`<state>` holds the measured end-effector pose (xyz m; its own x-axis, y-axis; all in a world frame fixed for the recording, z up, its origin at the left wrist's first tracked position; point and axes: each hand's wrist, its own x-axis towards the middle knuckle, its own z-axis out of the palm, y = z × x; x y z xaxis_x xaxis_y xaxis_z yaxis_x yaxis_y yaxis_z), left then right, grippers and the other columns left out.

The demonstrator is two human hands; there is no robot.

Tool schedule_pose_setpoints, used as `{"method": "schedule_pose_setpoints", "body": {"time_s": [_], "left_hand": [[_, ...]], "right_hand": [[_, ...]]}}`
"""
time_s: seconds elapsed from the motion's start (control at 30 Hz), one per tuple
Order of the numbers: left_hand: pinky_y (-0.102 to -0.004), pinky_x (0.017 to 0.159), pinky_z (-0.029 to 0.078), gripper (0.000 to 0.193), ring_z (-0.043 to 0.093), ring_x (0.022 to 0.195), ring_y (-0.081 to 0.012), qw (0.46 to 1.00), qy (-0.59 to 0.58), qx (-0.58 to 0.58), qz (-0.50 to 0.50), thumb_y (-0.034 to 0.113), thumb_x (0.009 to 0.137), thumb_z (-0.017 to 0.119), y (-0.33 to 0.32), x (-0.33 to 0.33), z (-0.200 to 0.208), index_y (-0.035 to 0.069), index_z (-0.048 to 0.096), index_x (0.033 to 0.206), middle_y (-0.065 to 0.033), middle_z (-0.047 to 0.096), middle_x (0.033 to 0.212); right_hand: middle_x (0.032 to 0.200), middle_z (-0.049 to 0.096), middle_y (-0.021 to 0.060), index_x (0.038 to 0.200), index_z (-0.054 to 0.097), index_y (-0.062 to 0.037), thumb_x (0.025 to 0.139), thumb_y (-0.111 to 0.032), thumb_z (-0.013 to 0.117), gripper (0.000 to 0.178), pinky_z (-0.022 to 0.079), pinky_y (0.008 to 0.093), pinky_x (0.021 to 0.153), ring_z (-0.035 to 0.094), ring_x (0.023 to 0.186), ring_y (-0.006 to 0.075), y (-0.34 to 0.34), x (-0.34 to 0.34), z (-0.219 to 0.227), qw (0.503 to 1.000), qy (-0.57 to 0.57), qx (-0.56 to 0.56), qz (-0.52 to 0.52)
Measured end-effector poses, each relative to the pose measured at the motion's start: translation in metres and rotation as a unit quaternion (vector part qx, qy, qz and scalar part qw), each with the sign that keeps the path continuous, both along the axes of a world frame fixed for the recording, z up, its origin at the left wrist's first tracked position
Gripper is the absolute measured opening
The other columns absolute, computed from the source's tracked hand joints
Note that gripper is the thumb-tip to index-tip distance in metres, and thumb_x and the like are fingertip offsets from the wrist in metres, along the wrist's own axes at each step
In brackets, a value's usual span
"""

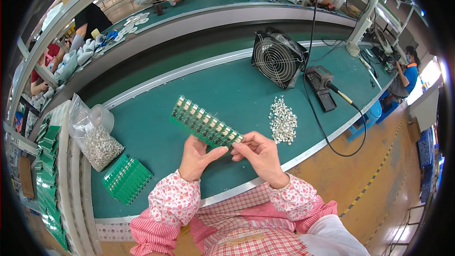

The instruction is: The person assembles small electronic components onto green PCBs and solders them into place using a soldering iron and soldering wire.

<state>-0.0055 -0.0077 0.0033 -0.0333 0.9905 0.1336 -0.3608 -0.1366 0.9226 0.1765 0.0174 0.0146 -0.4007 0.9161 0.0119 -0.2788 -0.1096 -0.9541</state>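
A green circuit board panel (204, 122) with rows of small white connectors is held up over the table, tilted down to the right. My left hand (198, 155) grips its lower edge, thumb in front. At its right end, my right hand (258, 155) has thumb and fingers closed on the corner, near the last connector. A heap of small white connectors (283, 121) lies on the table to the right of my hands. More green board panels (127, 179) are stacked at the left, beside a clear bag of small parts (97, 144).
A black fan with a wire grille (277, 58) stands at the back. A soldering iron (342, 96) rests in its black stand (322, 87), its cable looping past the table edge. A white tub (102, 117) is behind the bag. Green boards (49, 185) stand in a rack at far left. Co-workers sit across.
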Motion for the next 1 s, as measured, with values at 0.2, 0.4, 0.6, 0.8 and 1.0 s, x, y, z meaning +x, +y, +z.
{"method": "schedule_pose_setpoints", "body": {"time_s": [0.2,0.4,0.6,0.8,1.0], "left_hand": [[-0.0319,0.091,0.045,0.060,0.056,0.110,-0.0166,0.988,0.152,-0.016,0.036,-0.002,0.075,0.077,-0.007,-0.029,-0.008,0.003,0.046,0.126,-0.0087,0.058,0.122],[-0.0287,0.089,0.044,0.031,0.060,0.097,-0.0133,0.969,0.234,0.016,0.074,0.000,0.077,0.076,-0.021,-0.034,-0.004,0.003,0.063,0.105,-0.0046,0.067,0.104],[-0.0303,0.090,0.049,0.021,0.064,0.096,-0.0173,0.951,0.302,0.006,0.067,-0.007,0.080,0.070,-0.038,-0.028,0.002,-0.001,0.065,0.099,-0.0096,0.067,0.101],[-0.0288,0.089,0.050,0.019,0.066,0.095,-0.0166,0.940,0.328,0.002,0.090,-0.005,0.079,0.071,-0.049,-0.025,0.000,-0.001,0.066,0.097,-0.0083,0.069,0.099],[-0.0284,0.086,0.051,0.018,0.068,0.091,-0.0165,0.903,0.416,0.019,0.103,-0.003,0.077,0.072,-0.057,-0.020,0.003,0.001,0.067,0.095,-0.0068,0.070,0.096]], "right_hand": [[0.085,0.070,0.0093,0.099,0.064,0.0039,0.090,-0.004,0.066,0.013,0.056,0.0245,0.069,0.069,0.076,0.0137,0.001,0.052,0.020,0.983,-0.133,0.119,-0.054],[0.085,0.070,0.0088,0.099,0.067,0.0027,0.087,0.000,0.066,0.013,0.054,0.0253,0.068,0.070,0.077,0.0146,0.000,0.080,0.012,0.936,-0.254,0.243,-0.027],[0.088,0.071,0.0100,0.097,0.068,0.0026,0.085,0.003,0.067,0.013,0.055,0.0263,0.068,0.070,0.077,0.0167,0.001,0.083,0.001,0.926,-0.248,0.286,-0.006],[0.085,0.070,0.0100,0.096,0.070,0.0009,0.082,0.003,0.069,0.014,0.054,0.0267,0.064,0.069,0.074,0.0172,0.007,0.084,-0.008,0.910,-0.249,0.332,0.001],[0.082,0.069,0.0096,0.095,0.070,-0.0012,0.080,0.002,0.071,0.015,0.051,0.0281,0.059,0.068,0.070,0.0189,0.010,0.089,-0.012,0.891,-0.257,0.374,-0.006]]}}
